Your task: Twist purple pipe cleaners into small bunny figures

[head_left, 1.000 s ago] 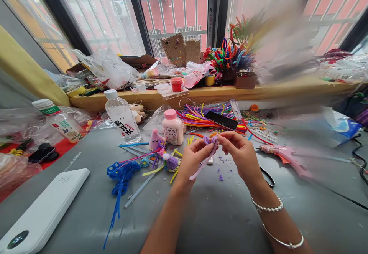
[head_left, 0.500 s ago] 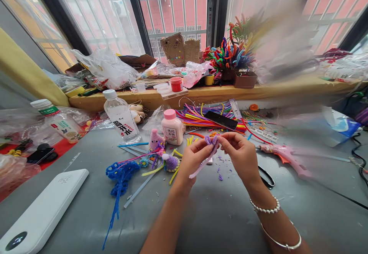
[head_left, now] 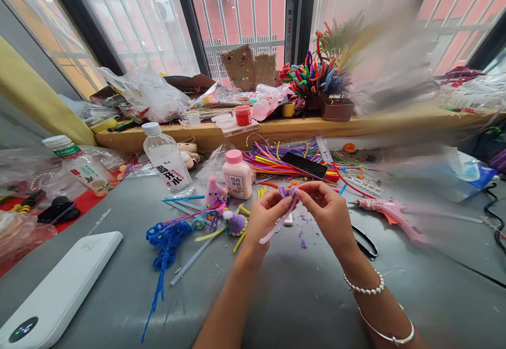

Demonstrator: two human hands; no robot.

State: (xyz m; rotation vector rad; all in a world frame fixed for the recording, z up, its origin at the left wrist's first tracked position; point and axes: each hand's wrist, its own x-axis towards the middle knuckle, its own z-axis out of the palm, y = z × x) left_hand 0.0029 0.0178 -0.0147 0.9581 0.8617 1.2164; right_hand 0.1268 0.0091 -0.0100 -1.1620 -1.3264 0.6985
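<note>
Between both hands is a bent purple pipe cleaner (head_left: 282, 220), looped at the top, with a pale lilac tail hanging down to the left. My left hand (head_left: 265, 216) pinches it near the loops. The fingertips of my right hand (head_left: 326, 209) are closed on its upper right end. Left of my hands lie a small purple pipe-cleaner figure (head_left: 236, 223) and a pink one (head_left: 214, 191). Blue pipe-cleaner work (head_left: 166, 246) with a long dangling tail is farther left. Purple fluff bits (head_left: 303, 243) are scattered on the table below my right hand.
Behind my hands stand a pink-capped bottle (head_left: 237, 175) and a water bottle (head_left: 168, 162). A phone (head_left: 303, 165) rests on bundled pipe cleaners (head_left: 261, 165). To the right lies a pink glue gun (head_left: 395, 214), and a white power bank (head_left: 67, 286) is at the left front.
My right fingertips have shifted slightly left, closer to the purple loops. Both hands keep their hold on the pipe cleaner, and the other things stay where they were.
</note>
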